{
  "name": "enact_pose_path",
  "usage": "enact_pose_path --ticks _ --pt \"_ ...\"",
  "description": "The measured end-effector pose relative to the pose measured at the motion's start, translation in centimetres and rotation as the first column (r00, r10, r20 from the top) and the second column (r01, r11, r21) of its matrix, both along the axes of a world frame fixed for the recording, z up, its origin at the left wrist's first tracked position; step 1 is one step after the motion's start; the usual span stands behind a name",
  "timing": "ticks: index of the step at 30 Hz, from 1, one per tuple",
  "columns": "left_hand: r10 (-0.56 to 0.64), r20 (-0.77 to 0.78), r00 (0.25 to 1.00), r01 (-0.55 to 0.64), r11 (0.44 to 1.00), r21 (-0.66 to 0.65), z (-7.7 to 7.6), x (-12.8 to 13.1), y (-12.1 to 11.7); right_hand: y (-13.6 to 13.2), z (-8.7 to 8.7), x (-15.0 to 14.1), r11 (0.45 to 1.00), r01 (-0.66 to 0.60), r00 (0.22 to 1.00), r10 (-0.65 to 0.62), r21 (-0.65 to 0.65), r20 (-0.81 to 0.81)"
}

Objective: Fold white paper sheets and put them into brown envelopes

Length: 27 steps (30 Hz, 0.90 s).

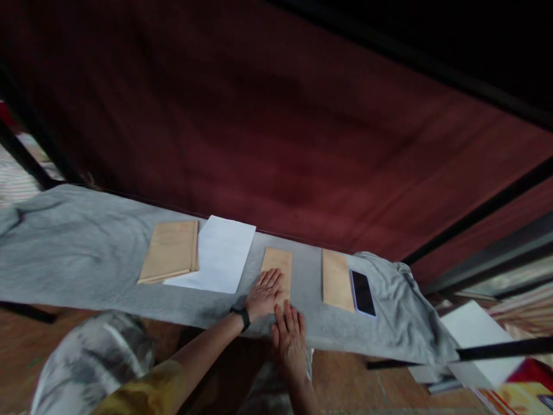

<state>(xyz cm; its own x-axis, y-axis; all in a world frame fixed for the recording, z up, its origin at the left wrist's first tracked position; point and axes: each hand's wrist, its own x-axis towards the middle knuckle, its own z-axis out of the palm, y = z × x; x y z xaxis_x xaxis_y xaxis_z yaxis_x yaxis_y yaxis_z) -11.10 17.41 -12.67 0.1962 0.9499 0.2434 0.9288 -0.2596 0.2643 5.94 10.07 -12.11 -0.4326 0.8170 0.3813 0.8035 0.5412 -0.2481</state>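
My left hand lies flat, fingers together and stretched out, on the lower half of a brown envelope on a grey cloth. My right hand lies flat too, fingers extended, at the envelope's near end by the cloth's front edge. A black band is on my left wrist. Neither hand holds anything.
A second brown envelope lies to the right, with a dark phone beside it. Left of my hands are a white sheet and a stack of brown envelopes. White paper and coloured packaging sit at lower right.
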Motion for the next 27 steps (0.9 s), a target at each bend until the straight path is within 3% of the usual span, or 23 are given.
enact_pose_path --ticks 6,12,15,22,25,27 --pt "0.121 0.002 0.993 -0.121 0.992 -0.027 0.4 -1.4 -4.5 0.1 0.4 0.6 0.999 -0.036 0.998 0.037 -0.018 0.055" --pt "0.334 0.078 0.94 -0.33 0.942 -0.054 1.0 -1.4 -6.7 -0.4 -0.1 0.4 0.999 0.04 0.998 -0.038 -0.025 0.047" --pt "0.36 0.134 0.923 -0.356 0.933 -0.054 1.2 -1.0 -7.4 -0.7 -0.4 0.0 0.996 0.08 0.997 -0.08 -0.028 0.013" --pt "0.405 0.246 0.881 -0.395 0.914 -0.089 1.9 0.9 -7.0 -1.1 -0.3 -1.3 0.988 0.152 0.988 -0.152 -0.025 -0.008" --pt "0.466 0.31 0.829 -0.445 0.884 -0.14 1.9 0.8 -6.1 -1.1 -0.1 -1.9 0.988 0.157 0.987 -0.157 -0.003 -0.02" --pt "0.459 0.386 0.8 -0.412 0.888 -0.202 2.0 0.3 -5.5 -1.0 0.2 -2.3 0.988 0.154 0.988 -0.154 0.002 -0.02"
